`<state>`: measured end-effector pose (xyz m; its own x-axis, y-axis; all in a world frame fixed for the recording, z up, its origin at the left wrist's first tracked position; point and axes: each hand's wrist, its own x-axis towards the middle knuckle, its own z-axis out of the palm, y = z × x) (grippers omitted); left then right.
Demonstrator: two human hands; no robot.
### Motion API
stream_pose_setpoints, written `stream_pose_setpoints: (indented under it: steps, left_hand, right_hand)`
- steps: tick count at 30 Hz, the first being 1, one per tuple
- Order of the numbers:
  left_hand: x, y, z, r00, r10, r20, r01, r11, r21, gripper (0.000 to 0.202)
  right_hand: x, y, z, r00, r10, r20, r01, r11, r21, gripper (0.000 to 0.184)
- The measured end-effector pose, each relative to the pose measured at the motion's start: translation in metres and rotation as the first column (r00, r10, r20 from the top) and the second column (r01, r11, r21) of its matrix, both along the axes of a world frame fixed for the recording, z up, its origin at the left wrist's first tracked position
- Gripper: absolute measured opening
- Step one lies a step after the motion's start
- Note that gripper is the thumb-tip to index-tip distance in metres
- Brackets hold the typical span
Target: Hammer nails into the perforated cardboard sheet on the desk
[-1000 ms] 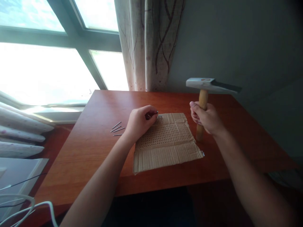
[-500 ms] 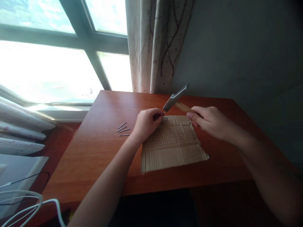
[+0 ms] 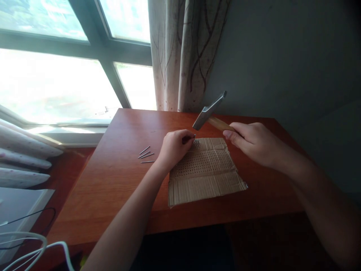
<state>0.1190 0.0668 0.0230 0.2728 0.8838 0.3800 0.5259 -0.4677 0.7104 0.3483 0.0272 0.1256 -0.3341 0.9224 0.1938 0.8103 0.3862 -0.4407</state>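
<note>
My right hand (image 3: pixel 248 141) is closed round the wooden handle of a hammer (image 3: pixel 210 111), whose metal head is raised a little above my left fingertips. My left hand (image 3: pixel 178 146) pinches a nail (image 3: pixel 194 136) at the far left corner of a piece of cardboard (image 3: pixel 207 188); only the nail's top shows past the fingers. Rows of small holes run across the cardboard's middle, and more dark marks show near its far edge beside my fingers. Several loose nails (image 3: pixel 146 154) lie on the table left of my left wrist.
The brown wooden table (image 3: pixel 113 195) stands by a bright window (image 3: pixel 50 82). A patterned curtain (image 3: pixel 172 56) hangs behind its far edge, and a grey wall (image 3: pixel 282 60) rises on the right. White cables (image 3: pixel 42 242) loop at the lower left.
My right hand has lifted the hammer slightly, so its head is higher above my left fingers. My left hand keeps its pinch in the same place.
</note>
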Motion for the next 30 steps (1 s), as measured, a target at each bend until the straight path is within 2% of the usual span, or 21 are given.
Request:
stream_pose_setpoints:
  steps: [4, 10, 16, 21, 27, 30]
  left_hand:
    - [0.000, 0.000, 0.001, 1.000, -0.008, -0.005, 0.008, 1.000, -0.006, 0.009]
    - [0.000, -0.001, 0.003, 1.000, -0.003, -0.013, 0.003, 1.000, -0.016, 0.010]
    - [0.001, -0.001, 0.003, 0.998, 0.001, -0.061, -0.002, 1.000, -0.026, 0.011]
    - [0.000, -0.001, 0.002, 0.999, 0.000, -0.054, -0.001, 1.000, -0.010, 0.011]
    - [0.000, 0.000, 0.002, 0.998, -0.002, -0.063, 0.002, 1.000, -0.007, 0.009]
    - [-0.001, 0.000, 0.001, 1.000, -0.012, -0.017, 0.012, 1.000, -0.003, 0.009]
  right_hand:
    - [-0.002, 0.001, -0.006, 1.000, -0.002, -0.007, 0.002, 0.999, -0.036, 0.044]
    - [-0.002, 0.001, -0.006, 0.999, -0.046, 0.030, 0.046, 0.999, 0.000, 0.043]
    - [-0.007, -0.005, -0.001, 0.981, -0.065, 0.185, 0.095, 0.983, -0.156, 0.037]
    - [-0.008, -0.008, 0.004, 0.981, -0.072, 0.181, 0.101, 0.983, -0.155, 0.038]
    - [-0.010, -0.007, -0.002, 0.971, -0.086, 0.223, 0.129, 0.974, -0.185, 0.040]
    - [-0.011, -0.006, -0.004, 0.972, -0.078, 0.223, 0.121, 0.975, -0.185, 0.040]
